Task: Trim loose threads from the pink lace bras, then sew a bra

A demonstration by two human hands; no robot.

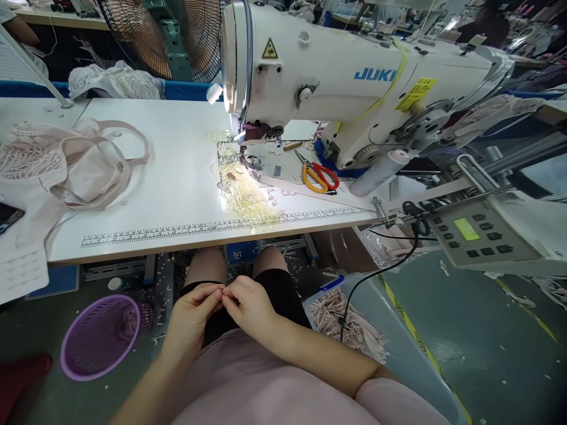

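Both my hands rest in my lap, below the table's front edge. My left hand (195, 310) and my right hand (248, 304) meet fingertip to fingertip, each pinched on something tiny that I cannot make out. Above them the white sewing machine (354, 82) stands on the white table (177, 153). Its needle area (248, 150) is lit, with clear plastic film (243, 189) lying in front of it. Pale pink garment pieces and straps (88, 165) lie at the table's left.
Scissors with orange and red handles (319, 177) lie by the machine base. A control panel (473, 233) hangs at the right. A purple basket (100, 339) sits on the floor at left, a grey bin of pink scraps (354, 330) at right. A fan (172, 35) stands behind.
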